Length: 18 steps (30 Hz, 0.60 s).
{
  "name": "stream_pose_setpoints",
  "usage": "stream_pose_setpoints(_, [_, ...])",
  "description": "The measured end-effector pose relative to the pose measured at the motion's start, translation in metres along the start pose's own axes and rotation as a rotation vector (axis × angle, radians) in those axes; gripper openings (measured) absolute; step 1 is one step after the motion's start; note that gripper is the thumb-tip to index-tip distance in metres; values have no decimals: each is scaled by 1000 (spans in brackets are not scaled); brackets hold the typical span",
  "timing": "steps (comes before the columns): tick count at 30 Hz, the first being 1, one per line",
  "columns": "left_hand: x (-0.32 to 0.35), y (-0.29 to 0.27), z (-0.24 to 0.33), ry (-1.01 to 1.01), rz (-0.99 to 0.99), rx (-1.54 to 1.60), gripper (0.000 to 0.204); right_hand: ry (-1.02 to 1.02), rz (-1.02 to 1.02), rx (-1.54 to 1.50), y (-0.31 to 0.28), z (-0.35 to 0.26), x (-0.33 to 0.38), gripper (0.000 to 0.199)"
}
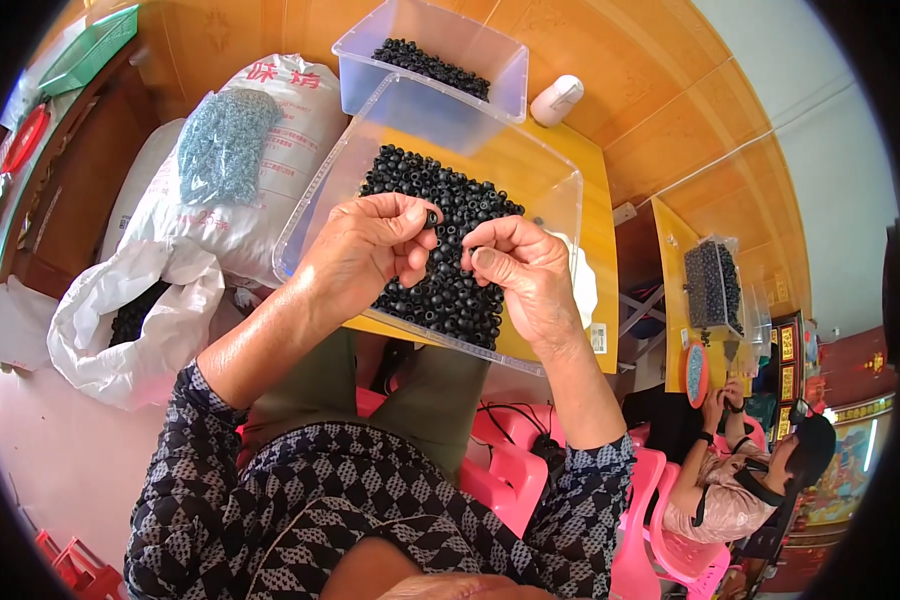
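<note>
My left hand is raised over a wide clear plastic tub, a small black ring-shaped bead pinched between its thumb and forefinger. A hole shows in the bead's face. Facing it, a short gap away, my right hand has thumb and forefinger pressed together. Something small and dark shows at those fingertips, but I cannot make out what it is. Below both hands, many loose black beads cover part of the tub's bottom.
Behind stands a second clear tub with more black pieces, beside a white bottle. To the left, a clear bag of grey-blue pieces lies on a white sack; an open white bag is nearer. A co-worker sits at right.
</note>
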<state>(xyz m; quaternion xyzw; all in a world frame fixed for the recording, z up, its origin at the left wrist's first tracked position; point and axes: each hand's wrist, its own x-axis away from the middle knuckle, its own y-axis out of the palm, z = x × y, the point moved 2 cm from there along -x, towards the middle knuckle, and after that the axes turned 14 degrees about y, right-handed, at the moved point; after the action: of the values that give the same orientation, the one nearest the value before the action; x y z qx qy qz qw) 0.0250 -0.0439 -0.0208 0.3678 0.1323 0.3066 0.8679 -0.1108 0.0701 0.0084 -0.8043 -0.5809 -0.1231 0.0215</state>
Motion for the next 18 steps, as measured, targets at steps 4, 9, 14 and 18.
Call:
stream_pose_setpoints(4, [0, 1, 0, -3, -10, 17, 16, -42, 36, 19, 5, -3, 7, 11])
stream_pose_setpoints(9, [0, -2, 0, -13, -28, 52, 15, -38, 68, -14, 9, -4, 7, 11])
stream_pose_setpoints(14, [0, -2, 0, -25, -49, 90, 15, -104, 94, 79, 10, -3, 5, 11])
stream_pose_setpoints(18, [1, -1, 0, -29, -60, 97, 15, -79, 118, 82, 10, -2, 5, 13])
